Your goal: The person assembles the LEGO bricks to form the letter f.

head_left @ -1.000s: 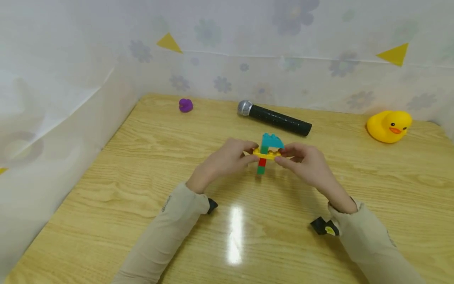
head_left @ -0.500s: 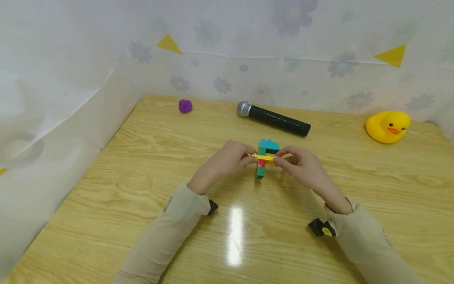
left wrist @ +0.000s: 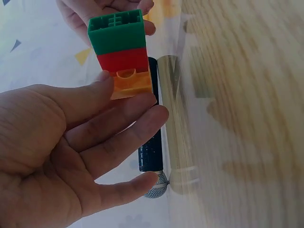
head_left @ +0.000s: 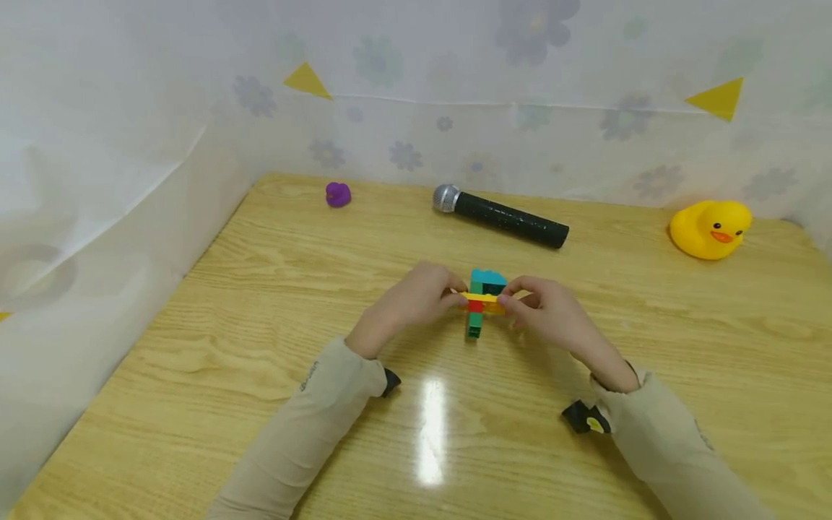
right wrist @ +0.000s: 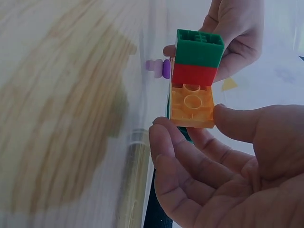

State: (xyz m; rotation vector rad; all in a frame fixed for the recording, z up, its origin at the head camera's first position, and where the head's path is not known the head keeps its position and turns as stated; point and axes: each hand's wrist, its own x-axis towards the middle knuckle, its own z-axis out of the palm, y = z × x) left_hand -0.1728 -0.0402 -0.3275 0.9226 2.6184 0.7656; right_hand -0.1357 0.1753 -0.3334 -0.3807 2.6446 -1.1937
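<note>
Between the two hands is a toy brick build (head_left: 477, 307): blue curved brick on top, then green, a long yellow brick across the middle, red, and green at the bottom. My left hand (head_left: 416, 297) pinches the yellow brick's left end between thumb and fingers. At its right end, my right hand (head_left: 549, 310) pinches the same brick. In the left wrist view the yellow brick (left wrist: 133, 84) sits between thumb and fingertips. The right wrist view shows the hollow underside of the green brick (right wrist: 199, 49) and of the yellow one. The build is tilted, its underside turned toward me.
A black microphone (head_left: 510, 218) with a silver head lies behind the build on the wooden table (head_left: 260, 318). A small purple duck (head_left: 338, 195) stands at the back left, a large yellow duck (head_left: 710, 230) at the back right. White patterned cloth hangs behind and at the left.
Both hands have brought the build a little nearer to me and slightly left. It has tipped, so the bottom green brick's underside now shows and the yellow brick's studs are hidden.
</note>
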